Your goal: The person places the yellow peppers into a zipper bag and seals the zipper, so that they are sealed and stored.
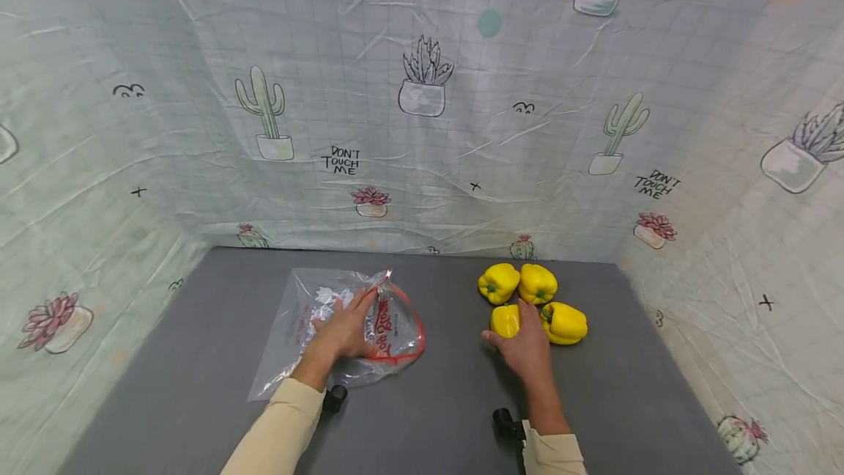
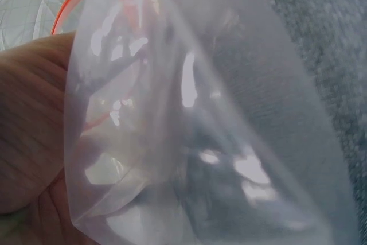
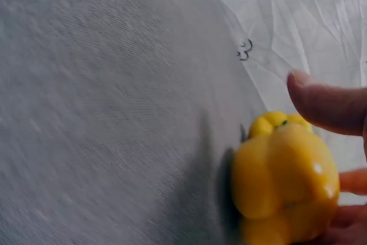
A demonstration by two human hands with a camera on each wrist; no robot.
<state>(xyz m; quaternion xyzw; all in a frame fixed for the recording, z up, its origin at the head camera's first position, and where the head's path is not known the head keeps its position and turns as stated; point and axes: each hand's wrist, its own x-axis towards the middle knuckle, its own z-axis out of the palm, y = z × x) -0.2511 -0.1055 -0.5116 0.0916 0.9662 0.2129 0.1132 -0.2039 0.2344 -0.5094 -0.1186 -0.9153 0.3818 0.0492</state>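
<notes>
A clear plastic bag (image 1: 297, 325) with a red zip rim lies on the grey table (image 1: 428, 409), left of centre. My left hand (image 1: 343, 332) is on it near the mouth and holds the film; in the left wrist view the bag (image 2: 200, 142) stands puffed up against my palm (image 2: 28, 130). Several yellow bell peppers sit in a cluster at the right. My right hand (image 1: 527, 350) grips the near-left pepper (image 1: 504, 319). In the right wrist view the thumb (image 3: 327, 104) and fingers curl round that pepper (image 3: 284, 182), which rests on the table.
Three more peppers lie beyond and beside the held one: two at the back (image 1: 499, 282) (image 1: 537, 283) and one to the right (image 1: 567, 323). Cactus-print cloth walls (image 1: 422, 130) enclose the table at the back and on both sides.
</notes>
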